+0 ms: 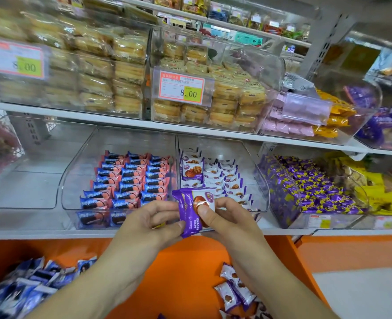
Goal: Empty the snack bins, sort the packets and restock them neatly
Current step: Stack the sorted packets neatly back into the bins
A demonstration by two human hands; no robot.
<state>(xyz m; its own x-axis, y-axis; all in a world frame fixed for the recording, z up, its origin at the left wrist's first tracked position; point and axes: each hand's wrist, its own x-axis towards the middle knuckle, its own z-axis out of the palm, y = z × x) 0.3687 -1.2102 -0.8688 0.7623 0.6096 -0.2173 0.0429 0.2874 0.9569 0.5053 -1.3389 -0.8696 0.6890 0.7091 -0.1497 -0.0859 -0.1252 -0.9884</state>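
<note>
My left hand (150,221) and my right hand (224,217) together hold a small stack of purple-and-white waffle packets (190,210) in front of the lower shelf. Right behind them a clear bin (262,176) holds rows of the same waffle packets (222,178). The clear bin (75,171) to its left is filled with neat rows of blue-and-pink sandwich cookie packets (130,180). On the orange ledge (185,272) below lie loose waffle packets (234,293) at the right and a heap of blue cookie packets (24,288) at the left.
An empty clear bin (18,180) stands at the lower left. A bin of purple-and-yellow candies (310,189) sits to the right, with yellow packets (381,194) beyond. The upper shelf carries bins of wrapped cakes (213,104) with price tags (182,87).
</note>
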